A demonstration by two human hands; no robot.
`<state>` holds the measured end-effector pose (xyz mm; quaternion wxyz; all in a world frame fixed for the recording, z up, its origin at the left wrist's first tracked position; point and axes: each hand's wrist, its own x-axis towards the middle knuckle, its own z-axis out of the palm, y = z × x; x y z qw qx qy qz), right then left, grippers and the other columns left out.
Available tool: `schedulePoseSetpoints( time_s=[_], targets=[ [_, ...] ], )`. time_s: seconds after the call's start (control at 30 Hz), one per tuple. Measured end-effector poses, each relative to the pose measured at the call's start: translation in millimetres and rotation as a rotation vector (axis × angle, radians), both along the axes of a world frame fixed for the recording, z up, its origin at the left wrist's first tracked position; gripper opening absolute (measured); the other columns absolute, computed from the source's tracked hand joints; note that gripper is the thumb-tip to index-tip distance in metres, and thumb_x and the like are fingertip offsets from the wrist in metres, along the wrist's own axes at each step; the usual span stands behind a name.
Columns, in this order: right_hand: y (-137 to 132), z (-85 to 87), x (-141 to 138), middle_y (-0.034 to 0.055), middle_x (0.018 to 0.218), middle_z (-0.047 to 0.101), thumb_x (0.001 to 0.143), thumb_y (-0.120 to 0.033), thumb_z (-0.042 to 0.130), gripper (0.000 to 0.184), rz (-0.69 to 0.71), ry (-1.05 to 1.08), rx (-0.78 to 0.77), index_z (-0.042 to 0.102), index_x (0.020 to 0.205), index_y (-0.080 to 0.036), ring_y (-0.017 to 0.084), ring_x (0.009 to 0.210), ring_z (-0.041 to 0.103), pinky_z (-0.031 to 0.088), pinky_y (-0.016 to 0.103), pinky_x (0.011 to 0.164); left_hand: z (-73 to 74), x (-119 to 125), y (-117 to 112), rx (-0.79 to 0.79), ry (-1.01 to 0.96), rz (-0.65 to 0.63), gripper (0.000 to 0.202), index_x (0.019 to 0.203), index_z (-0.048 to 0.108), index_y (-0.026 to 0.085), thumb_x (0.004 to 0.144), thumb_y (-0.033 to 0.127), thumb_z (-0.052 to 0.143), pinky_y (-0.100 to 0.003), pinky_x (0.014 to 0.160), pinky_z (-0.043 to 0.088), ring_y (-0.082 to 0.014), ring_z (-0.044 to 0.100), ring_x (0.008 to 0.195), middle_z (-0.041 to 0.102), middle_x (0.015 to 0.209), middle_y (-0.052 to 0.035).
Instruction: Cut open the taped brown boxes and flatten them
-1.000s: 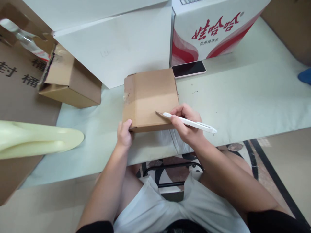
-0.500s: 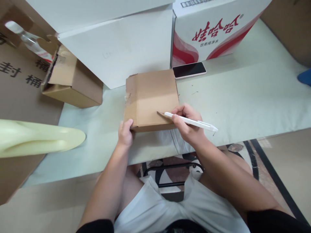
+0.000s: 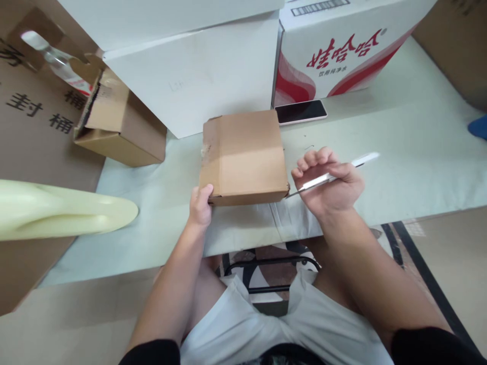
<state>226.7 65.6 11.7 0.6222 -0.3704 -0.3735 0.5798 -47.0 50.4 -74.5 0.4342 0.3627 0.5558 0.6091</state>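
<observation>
A small flat brown cardboard box [image 3: 243, 154] lies on the pale table [image 3: 399, 152] in front of me. My left hand [image 3: 200, 205] grips its near left corner, thumb on top. My right hand [image 3: 327, 182] is closed around a white utility knife [image 3: 335, 174], held just right of the box. The thin blade tip points at the box's near right corner and seems to touch it.
A black phone [image 3: 301, 111] lies behind the box. A large white carton [image 3: 198, 71] and a red-and-white printed carton [image 3: 342, 45] stand at the back. An open brown box [image 3: 122, 126] sits at the left, with a cream plastic object [image 3: 64, 210] nearer me.
My right hand has pulled the knife off the top of the box to its right side and turned palm up. The left hand keeps its grip.
</observation>
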Motion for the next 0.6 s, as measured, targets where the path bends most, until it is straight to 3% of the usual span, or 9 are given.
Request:
schedulePoseSetpoints(
  time_s=[0.1, 0.17, 0.33, 0.4, 0.47, 0.6],
  targets=[
    [4.8, -1.3, 7.2, -0.0032, 0.065, 0.032, 0.056, -0.027, 0.056, 0.026, 0.031, -0.02, -0.034, 0.032, 0.068, -0.025, 0.013, 0.056, 0.039, 0.035, 0.03, 0.052, -2.9, -3.4, -0.6, 0.024, -0.003, 0.004, 0.038, 0.059, 0.06, 0.019, 0.069, 0.052, 0.076, -0.03, 0.056, 0.041, -0.017, 0.051, 0.061, 0.057, 0.065, -0.0032],
    [5.5, -7.5, 6.4, -0.0038, 0.062, 0.036, 0.054, -0.022, 0.054, 0.021, 0.032, -0.103, -0.086, 0.038, 0.068, -0.025, 0.012, 0.052, 0.036, 0.031, 0.029, 0.049, -4.7, -5.0, -0.5, 0.022, -0.004, -0.014, 0.038, 0.06, 0.062, 0.019, 0.07, 0.052, 0.076, -0.03, 0.056, 0.042, -0.017, 0.052, 0.061, 0.058, 0.067, -0.0035],
    [0.6, -20.8, -6.5, -0.0034, 0.064, 0.05, 0.067, -0.025, 0.059, 0.011, 0.053, -0.406, -0.203, 0.058, 0.078, -0.022, 0.01, 0.054, 0.042, 0.031, 0.026, 0.049, -3.4, -3.2, 0.9, 0.024, -0.011, -0.038, 0.035, 0.063, 0.066, 0.018, 0.07, 0.052, 0.075, -0.03, 0.06, 0.047, -0.0186, 0.058, 0.064, 0.064, 0.07, -0.0043],
    [-1.4, -23.1, -8.6, -0.0006, 0.075, 0.058, 0.072, -0.029, 0.062, 0.017, 0.045, -0.511, -0.146, 0.062, 0.087, -0.021, 0.012, 0.061, 0.049, 0.036, 0.027, 0.052, -2.3, -2.3, 1.1, 0.017, -0.018, -0.048, 0.036, 0.061, 0.065, 0.019, 0.07, 0.052, 0.074, -0.03, 0.059, 0.046, -0.0179, 0.057, 0.062, 0.063, 0.067, -0.0037],
    [-2.0, -25.2, -7.6, 0.0052, 0.1, 0.067, 0.076, -0.031, 0.065, 0.028, 0.013, -0.588, -0.066, 0.066, 0.102, -0.021, 0.016, 0.078, 0.058, 0.043, 0.029, 0.059, -1.7, -2.1, 0.9, 0.0, -0.017, -0.052, 0.037, 0.059, 0.063, 0.019, 0.07, 0.052, 0.074, -0.03, 0.058, 0.043, -0.0172, 0.054, 0.06, 0.059, 0.064, -0.0033],
    [0.5, -31.0, -4.6, 0.0104, 0.134, 0.066, 0.082, -0.033, 0.065, 0.044, 0.097, -0.59, -0.037, 0.062, 0.125, -0.024, 0.023, 0.102, 0.064, 0.052, 0.033, 0.068, -0.1, -1.3, 0.4, -0.021, -0.009, -0.044, 0.036, 0.063, 0.064, 0.018, 0.069, 0.053, 0.073, -0.032, 0.057, 0.041, -0.0187, 0.054, 0.061, 0.058, 0.066, -0.0038]
  ],
)
